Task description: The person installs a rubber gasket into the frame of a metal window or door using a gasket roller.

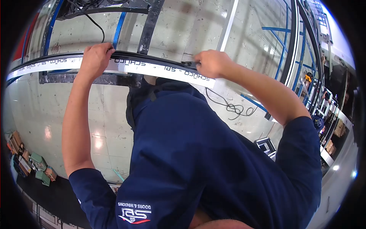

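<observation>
A long frame profile with white printed film along its side crosses in front of my body. A black rubber gasket runs along its upper edge. My left hand is closed over that edge, thumb and fingers pressed together on the black strip. Near the profile's right end, my right hand pinches a loose-looking black piece of the gasket. Its fingertips are partly hidden behind the hand. The profile rests across a dark support bar just below it.
Blue metal stands and a black beam lie beyond the profile. A black cable coils on the floor to the right. Long dark profiles stand at the right. Boxes sit at the lower left.
</observation>
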A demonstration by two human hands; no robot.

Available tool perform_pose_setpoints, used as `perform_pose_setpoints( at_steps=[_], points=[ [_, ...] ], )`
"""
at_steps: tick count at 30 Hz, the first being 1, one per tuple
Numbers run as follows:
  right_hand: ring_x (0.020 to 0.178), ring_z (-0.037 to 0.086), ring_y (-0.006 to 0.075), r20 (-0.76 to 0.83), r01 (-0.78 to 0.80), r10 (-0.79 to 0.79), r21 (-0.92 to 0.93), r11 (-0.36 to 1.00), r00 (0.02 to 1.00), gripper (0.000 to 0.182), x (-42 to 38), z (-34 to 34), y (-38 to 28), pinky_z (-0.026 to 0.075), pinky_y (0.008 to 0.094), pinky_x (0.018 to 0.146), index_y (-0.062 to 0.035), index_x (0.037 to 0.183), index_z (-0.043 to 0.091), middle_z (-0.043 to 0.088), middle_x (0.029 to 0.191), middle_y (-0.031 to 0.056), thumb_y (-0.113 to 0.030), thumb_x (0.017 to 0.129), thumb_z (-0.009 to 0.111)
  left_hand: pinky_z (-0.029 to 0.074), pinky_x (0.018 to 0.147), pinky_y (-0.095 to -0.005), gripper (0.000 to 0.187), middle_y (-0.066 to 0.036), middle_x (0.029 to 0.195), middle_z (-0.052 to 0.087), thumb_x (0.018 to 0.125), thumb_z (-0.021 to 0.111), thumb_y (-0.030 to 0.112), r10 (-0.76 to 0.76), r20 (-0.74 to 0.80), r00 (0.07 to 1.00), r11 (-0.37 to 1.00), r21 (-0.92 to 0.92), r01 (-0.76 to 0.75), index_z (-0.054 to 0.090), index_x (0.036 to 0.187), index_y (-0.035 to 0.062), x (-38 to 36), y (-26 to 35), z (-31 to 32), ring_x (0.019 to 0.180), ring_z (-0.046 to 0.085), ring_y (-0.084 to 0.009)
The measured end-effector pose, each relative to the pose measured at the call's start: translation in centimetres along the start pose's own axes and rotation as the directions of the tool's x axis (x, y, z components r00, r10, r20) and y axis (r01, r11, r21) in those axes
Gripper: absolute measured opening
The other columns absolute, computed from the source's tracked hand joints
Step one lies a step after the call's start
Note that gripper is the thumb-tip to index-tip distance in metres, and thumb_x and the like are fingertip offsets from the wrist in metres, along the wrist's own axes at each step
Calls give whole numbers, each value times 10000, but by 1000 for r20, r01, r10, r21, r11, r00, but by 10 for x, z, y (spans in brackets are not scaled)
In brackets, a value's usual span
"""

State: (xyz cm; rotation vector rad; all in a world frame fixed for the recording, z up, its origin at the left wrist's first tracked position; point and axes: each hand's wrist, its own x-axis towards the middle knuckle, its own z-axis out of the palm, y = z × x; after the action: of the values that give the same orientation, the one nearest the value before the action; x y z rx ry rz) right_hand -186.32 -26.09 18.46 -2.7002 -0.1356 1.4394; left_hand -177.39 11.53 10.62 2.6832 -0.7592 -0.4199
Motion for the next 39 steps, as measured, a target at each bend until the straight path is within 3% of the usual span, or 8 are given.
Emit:
perform_pose_setpoints(
  at_steps=[5, 8, 13, 19, 26, 29, 33, 39],
  points=[
    [1077, 686, 363, -13, -18, 18, 45, 999, 1000, 336, 6, -1, -15, 549, 485, 919, -65, 1118, 718, 730, 1095, 164, -233, 880, 551, 477, 840, -490, 159, -133, 916, 673, 972, 607, 180, 50, 28, 998, 999, -12, -49, 686, 950, 44, 5, -7, 3, 941, 650, -356],
    [1071, 676, 367, -12, 10, -10, 66, 998, 1000, 338, 26, -8, -35, 539, 482, 926, -143, 1163, 722, 728, 1108, 159, -266, 904, 543, 492, 816, -483, 134, -127, 925, 671, 949, 622, 166, 45, 16, 999, 996, -75, -44, 685, 941, 48, 9, -8, 6, 948, 651, -353],
    [1047, 677, 374, -28, 17, -17, -4, 1000, 999, 313, 16, 1, -13, 547, 483, 895, -121, 1116, 713, 726, 1057, 160, -264, 902, 536, 501, 831, -469, 93, -131, 950, 663, 893, 672, 114, 2, 31, 1000, 993, -116, 2, 672, 947, 39, 11, -2, 8, 955, 642, -360],
    [1041, 681, 367, -90, 107, -100, 68, 992, 991, 304, 36, -19, -68, 544, 492, 900, -113, 1116, 702, 728, 1033, 157, -265, 907, 541, 512, 847, -467, 97, -120, 954, 668, 852, 713, 109, -11, 21, 1000, 980, -196, 15, 686, 933, 63, 11, -7, 11, 966, 644, -360],
    [1055, 677, 395, -31, 19, -15, 120, 993, 999, 293, 28, -18, -57, 539, 512, 899, -59, 1046, 706, 729, 1050, 185, -207, 856, 539, 515, 867, -474, 89, -129, 966, 691, 855, 718, 116, -45, 117, 992, 979, -191, 67, 698, 924, 62, 17, -14, 10, 988, 650, -362],
    [1022, 683, 373, -71, 99, -97, 27, 995, 993, 278, 55, -27, -98, 554, 497, 877, -108, 1089, 698, 733, 1015, 151, -242, 905, 537, 516, 883, -474, 103, -135, 1011, 711, 856, 718, 128, -65, 156, 986, 974, -205, 97, 709, 940, 68, 20, -13, 7, 1005, 661, -364],
    [1024, 682, 372, -118, 158, -147, 86, 984, 982, 267, 58, -43, -119, 554, 499, 875, -99, 1075, 693, 732, 1004, 160, -233, 905, 536, 510, 853, -473, 116, -146, 966, 689, 850, 725, 114, -57, 169, 984, 974, -205, 92, 688, 937, 49, 24, -19, 10, 958, 656, -373],
    [1126, 669, 368, -101, 68, -59, 87, 994, 993, 319, 61, -41, -136, 529, 496, 957, -76, 1097, 723, 729, 1125, 169, -241, 892, 541, 527, 845, -474, 140, -149, 988, 727, 850, 721, 163, -28, 225, 974, 986, -157, 64, 706, 954, 69, 28, -24, 12, 978, 683, -377]
  ],
)
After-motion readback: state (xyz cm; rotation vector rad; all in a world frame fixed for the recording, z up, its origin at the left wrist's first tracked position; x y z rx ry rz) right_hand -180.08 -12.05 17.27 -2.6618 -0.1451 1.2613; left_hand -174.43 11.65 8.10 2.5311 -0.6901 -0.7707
